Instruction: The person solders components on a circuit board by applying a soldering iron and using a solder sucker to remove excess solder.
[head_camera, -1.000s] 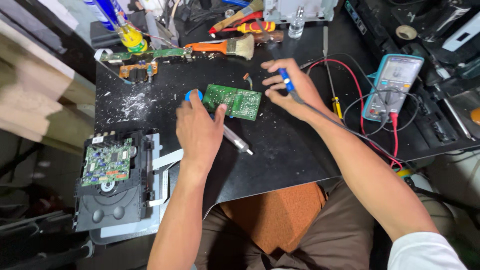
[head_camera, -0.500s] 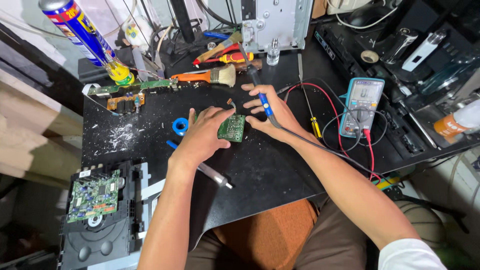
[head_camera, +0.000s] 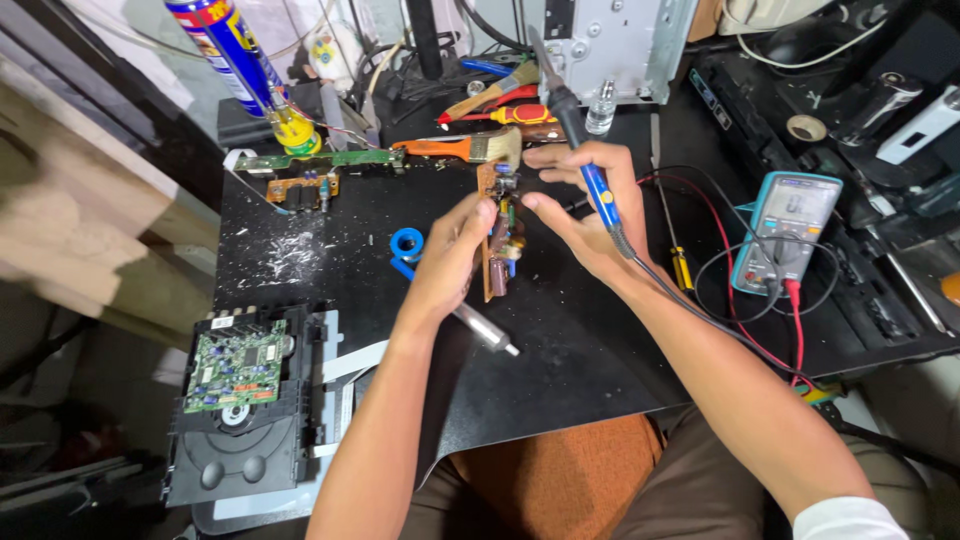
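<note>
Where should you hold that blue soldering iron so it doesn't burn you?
Probably by the blue handle, coming from its right side as the right hand does. The soldering iron points its dark metal tip up and away, and the cord leaves the bottom, so the middle is the safe part.

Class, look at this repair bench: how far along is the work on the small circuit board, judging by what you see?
Done: the small brown circuit board is off the black mat, held on edge by the left hand and right fingertips. In hand: the right hand grips the blue-handled soldering iron, tip pointing away from the board. Left: no soldering under way yet; the teal multimeter lies unused.
</note>
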